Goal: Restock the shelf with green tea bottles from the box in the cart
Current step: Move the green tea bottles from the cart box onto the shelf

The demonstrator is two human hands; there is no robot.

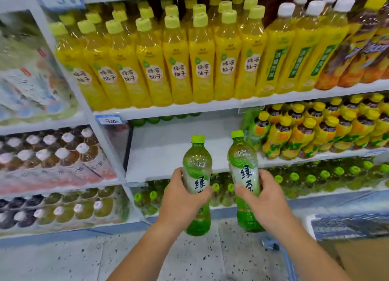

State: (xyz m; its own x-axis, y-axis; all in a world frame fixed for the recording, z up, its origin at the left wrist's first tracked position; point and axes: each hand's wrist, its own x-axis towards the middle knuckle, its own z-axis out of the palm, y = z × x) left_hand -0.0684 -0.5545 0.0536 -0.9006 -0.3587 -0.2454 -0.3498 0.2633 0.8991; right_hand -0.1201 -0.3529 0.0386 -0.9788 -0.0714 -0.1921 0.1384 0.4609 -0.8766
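Left hand (182, 200) grips a green-capped clear plastic tea bottle (196, 165); right hand (267, 199) grips its twin (244, 165) at three o'clock, seemingly tilted.

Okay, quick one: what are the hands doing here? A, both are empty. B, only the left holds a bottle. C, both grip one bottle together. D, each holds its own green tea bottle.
D: the left hand grips one green tea bottle and the right hand grips a second bottle, caps up, in front of the half-bare shelf.
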